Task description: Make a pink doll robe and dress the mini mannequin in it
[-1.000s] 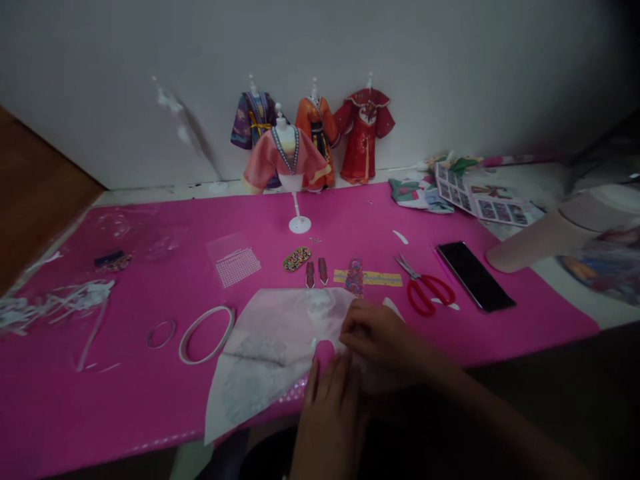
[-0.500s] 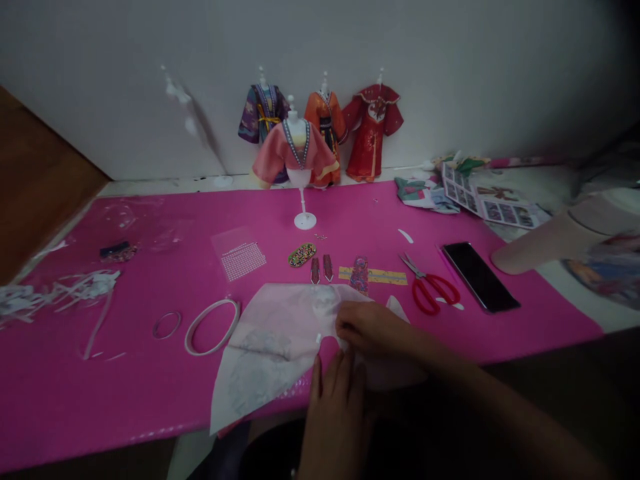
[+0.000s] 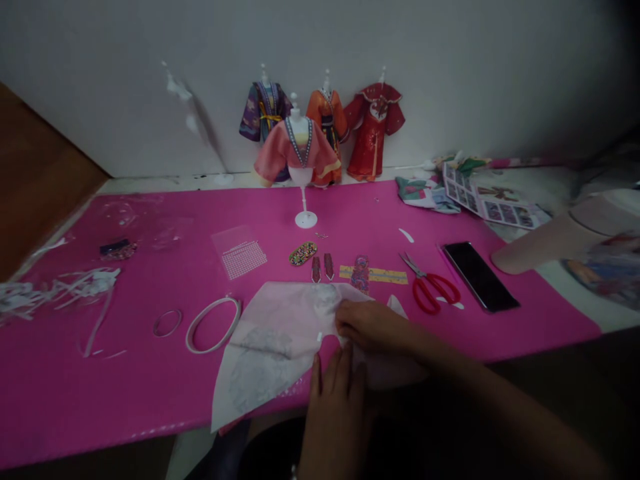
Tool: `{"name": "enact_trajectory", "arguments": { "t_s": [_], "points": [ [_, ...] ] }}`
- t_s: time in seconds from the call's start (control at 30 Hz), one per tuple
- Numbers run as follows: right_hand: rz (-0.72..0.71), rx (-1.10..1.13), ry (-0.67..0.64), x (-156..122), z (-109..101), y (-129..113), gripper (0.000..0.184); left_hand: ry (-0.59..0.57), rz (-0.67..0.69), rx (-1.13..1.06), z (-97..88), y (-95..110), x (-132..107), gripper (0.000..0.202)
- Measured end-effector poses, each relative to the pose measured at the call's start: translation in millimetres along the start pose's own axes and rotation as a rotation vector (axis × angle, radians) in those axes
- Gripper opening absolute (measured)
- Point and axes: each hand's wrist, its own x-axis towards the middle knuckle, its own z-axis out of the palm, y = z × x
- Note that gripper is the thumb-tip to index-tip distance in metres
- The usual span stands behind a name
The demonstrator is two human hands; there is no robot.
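A pale skirt-shaped piece of fabric [image 3: 270, 327] with faint grey patterning lies across the table's front edge, its left corner hanging over. My right hand [image 3: 373, 327] is closed in a pinch at the fabric, by a curved cut-out where the pink table cover shows through. Its fingertips point down and what lies right under them is hidden. Just below, my left hand [image 3: 334, 393] rests flat with fingers stretched out over the cut-out, fingertips close to the right hand. A small white tag-like piece [image 3: 319, 337] lies on the fabric left of my fingers.
Red-handled scissors [image 3: 433, 288], a phone [image 3: 480, 275] and a pale tumbler [image 3: 565, 230] are at right. An embroidery hoop [image 3: 213, 301] lies left. Behind, a small mannequin wears a pink top [image 3: 280, 150]; several dressed mannequins lean on the wall. Small patterned pieces [image 3: 329, 267] lie beyond the fabric.
Hardly anything differs. Both hands keep their places on the fabric; the view has shifted very slightly.
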Motion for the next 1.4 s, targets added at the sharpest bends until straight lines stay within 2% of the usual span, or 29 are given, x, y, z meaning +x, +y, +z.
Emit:
{"name": "enact_trajectory", "arguments": {
  "t_s": [1.4],
  "points": [
    [-0.053, -0.074, -0.02, 6.7, 1.7, 4.2, 0.011, -0.007, 0.051, 0.047, -4.8, -1.4, 1.1, 0.056]
  ]
}}
